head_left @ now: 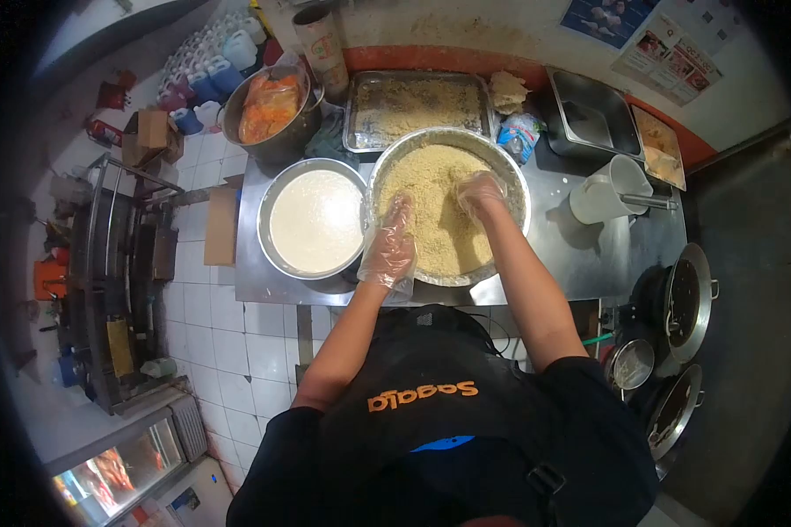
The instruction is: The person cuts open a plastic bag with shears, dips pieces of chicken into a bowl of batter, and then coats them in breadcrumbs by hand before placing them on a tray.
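Crumbs (435, 167) being handled in bowl (513, 169). Left hand (394, 241) flat, fingers together; right hand (482, 191) curled, fingertips hidden, grip unclear. Scooping would need cupped fingers.

Gloved hands (394, 250) in crumb bowl (448, 277), batter bowl (316, 215) beside

A tiled kitchen, bounded by a pale wall (501, 35) with a red-orange painted lower band (431, 59).
The floor is laid with square white tiles (265, 353), on which a shiny rectangular stainless-steel table (589, 274) is set against the wall. Printed paper posters (668, 63) are fixed above its right end. At far left, a dark metal-framed rack (105, 263) is seen; below it, a glass-fronted cabinet (121, 467) is brightly lit inside. White and coloured plastic jugs (206, 75) are massed at upper left.
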A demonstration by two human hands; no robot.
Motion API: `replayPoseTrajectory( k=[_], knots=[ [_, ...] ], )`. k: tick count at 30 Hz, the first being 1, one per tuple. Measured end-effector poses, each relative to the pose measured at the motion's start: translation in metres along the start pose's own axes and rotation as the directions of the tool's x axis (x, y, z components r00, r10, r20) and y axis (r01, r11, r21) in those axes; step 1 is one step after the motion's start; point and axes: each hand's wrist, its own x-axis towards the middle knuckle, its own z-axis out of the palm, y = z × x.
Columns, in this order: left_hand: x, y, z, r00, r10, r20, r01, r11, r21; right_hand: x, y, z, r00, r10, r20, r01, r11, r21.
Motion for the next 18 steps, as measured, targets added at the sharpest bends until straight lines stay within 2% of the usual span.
replayPoseTrajectory(
  k=[3,5,6,8,9,11,13,15,16,18],
  knots=[
    [-0.003,-0.003,-0.005,0.995,0.05,-0.084,-0.056,0.996,-0.074,-0.079,-0.089,-0.083,0.997,0.022,-0.069,-0.03,0.991,-0.128],
    [-0.003,0.001,-0.01,0.99,0.098,-0.103,-0.088,0.991,0.097,-0.119,-0.125,-0.117,0.989,0.03,-0.142,0.009,0.965,0.262],
    [-0.002,0.002,-0.011,0.988,0.102,-0.116,-0.09,0.991,0.1,-0.127,-0.132,-0.126,0.989,0.018,-0.148,0.021,0.966,0.258],
    [-0.002,0.001,-0.01,0.99,0.031,-0.135,-0.034,0.999,-0.026,-0.135,-0.136,-0.141,0.966,-0.207,-0.155,0.24,0.942,0.237],
    [-0.002,0.0,-0.009,0.989,0.035,-0.143,-0.039,0.999,-0.027,-0.135,-0.135,-0.143,0.964,-0.213,-0.16,0.246,0.941,0.231],
    [0.001,-0.003,-0.006,0.973,0.144,-0.181,-0.142,0.99,0.026,-0.129,-0.132,-0.146,0.953,-0.224,-0.206,0.27,0.934,0.235],
    [-0.001,-0.001,-0.007,0.976,0.115,-0.182,-0.121,0.993,-0.019,-0.119,-0.126,-0.148,0.959,-0.199,-0.202,0.247,0.935,0.253],
    [-0.002,-0.006,-0.003,0.966,0.174,-0.191,-0.159,0.983,0.09,-0.113,-0.128,-0.152,0.953,-0.214,-0.216,0.271,0.92,0.283],
    [-0.003,-0.009,-0.002,0.965,0.175,-0.197,-0.16,0.983,0.092,-0.112,-0.134,-0.16,0.973,-0.19,-0.134,0.223,0.926,0.304],
    [-0.003,-0.01,-0.006,0.998,0.024,-0.057,-0.034,0.985,-0.167,-0.102,-0.138,-0.165,0.96,-0.223,-0.17,0.26,0.935,0.241]
  ],
)
